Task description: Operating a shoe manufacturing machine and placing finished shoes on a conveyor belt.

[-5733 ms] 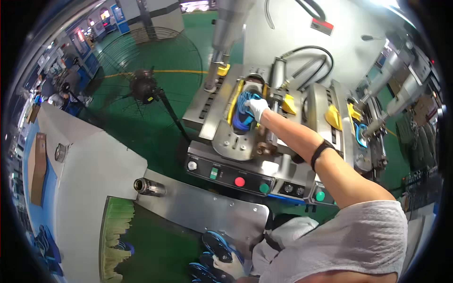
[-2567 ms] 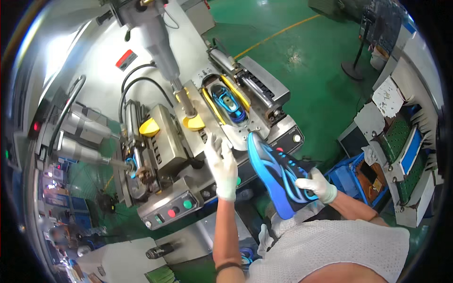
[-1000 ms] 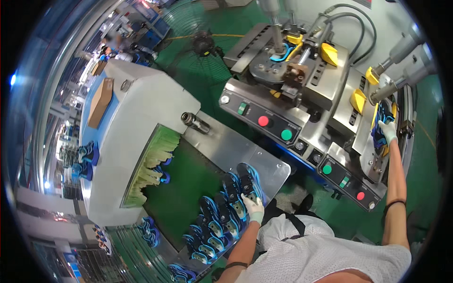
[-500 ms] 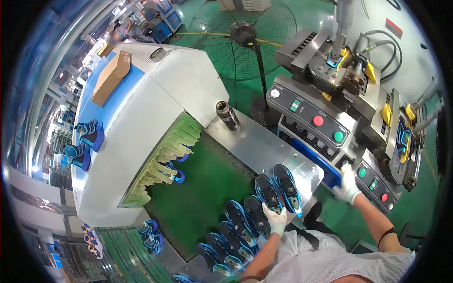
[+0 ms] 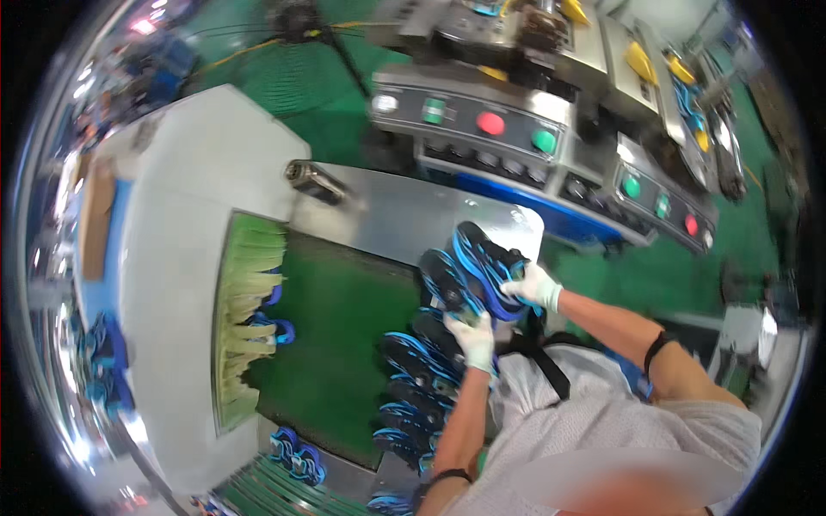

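Observation:
My right hand (image 5: 533, 288), in a white glove, is closed on the heel end of a black and blue sports shoe (image 5: 488, 265), which is tilted so that its blue side shows. Beside it, my left hand (image 5: 472, 340), also gloved, has its fingers closed at the heel of a second black and blue shoe (image 5: 444, 279). That shoe lies at the edge of the green conveyor belt, where the metal ledge begins. More shoes of the same kind (image 5: 413, 357) lie in rows toward my left forearm, partly covering one another.
A metal ledge (image 5: 404, 222) borders the green belt (image 5: 335, 344), with a steel flask (image 5: 316, 181) on it. Beyond stands a machine with button panels (image 5: 469, 116). At left is a white housing (image 5: 176, 284) with a strip curtain (image 5: 249, 301); shoes show beneath it.
My right hand has come from the machine's control panel to the outermost shoe, now tilted. My left hand stays at a shoe's heel. The whole view has turned and shifted.

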The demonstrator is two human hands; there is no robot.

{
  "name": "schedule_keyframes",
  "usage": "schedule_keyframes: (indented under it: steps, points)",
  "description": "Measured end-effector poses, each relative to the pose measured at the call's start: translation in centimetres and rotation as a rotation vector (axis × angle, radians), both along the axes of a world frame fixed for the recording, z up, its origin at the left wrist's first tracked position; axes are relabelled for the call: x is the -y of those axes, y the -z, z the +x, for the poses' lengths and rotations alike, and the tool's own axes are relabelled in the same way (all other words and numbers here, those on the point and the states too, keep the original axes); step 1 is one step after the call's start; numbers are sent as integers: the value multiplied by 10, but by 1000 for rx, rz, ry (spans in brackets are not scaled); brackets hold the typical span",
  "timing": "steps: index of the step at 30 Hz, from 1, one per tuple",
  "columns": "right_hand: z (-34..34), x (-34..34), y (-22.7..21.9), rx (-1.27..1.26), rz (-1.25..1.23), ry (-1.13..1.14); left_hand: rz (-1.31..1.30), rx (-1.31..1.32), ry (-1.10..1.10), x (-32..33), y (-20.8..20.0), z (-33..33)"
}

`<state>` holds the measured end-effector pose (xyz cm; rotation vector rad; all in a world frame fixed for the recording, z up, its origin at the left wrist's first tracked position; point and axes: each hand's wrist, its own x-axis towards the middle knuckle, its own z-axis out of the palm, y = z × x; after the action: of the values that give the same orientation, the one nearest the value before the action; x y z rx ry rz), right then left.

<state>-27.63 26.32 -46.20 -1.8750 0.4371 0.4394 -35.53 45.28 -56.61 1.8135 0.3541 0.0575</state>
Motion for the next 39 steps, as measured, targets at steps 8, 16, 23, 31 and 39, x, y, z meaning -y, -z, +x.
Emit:
schedule_keyframes:
  steps: [8, 16, 23, 31, 39]
  points:
    - [-150, 120, -83, -42, 307, 655, -231, -154, 628, 91, -138, 26]
    - [-350, 166, -112, 65, 72, 1295, -245, -308, 1391, 241, -224, -66]
    - [-517, 182, -185, 713, -210, 1970, -311, -313, 1939, 400, -288, -178]
    - [-710, 286, -196, -287, -797, 2264, -307, 354, 2232, 663, -261, -396]
    - [-807, 413, -210, -488, -758, 2243, -216, 544, 2124, 764, -280, -482]
